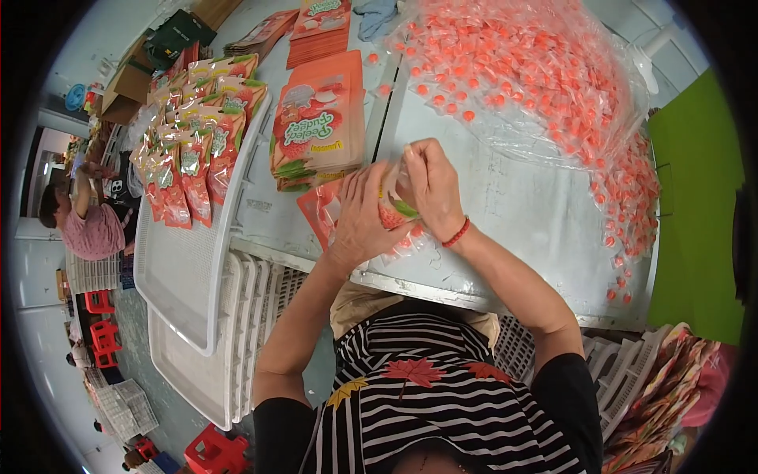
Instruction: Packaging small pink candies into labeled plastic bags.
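Both my hands meet at the near edge of a grey metal table (pixel 505 237). My left hand (pixel 359 213) and my right hand (pixel 430 186) grip one red and clear packaging pouch (pixel 392 212) between them. The pouch's top is at my right fingertips. A red bead bracelet (pixel 456 234) circles my right wrist. A stack of flat red pouches (pixel 320 118) lies just beyond my left hand.
A big clear bag of small wrapped red candies (pixel 537 71) fills the table's far right, with loose ones trailing down the right edge. A white tray (pixel 185 268) at left carries filled pouches (pixel 193 150). White crates (pixel 260 316) stand below. Another person (pixel 87 225) works far left.
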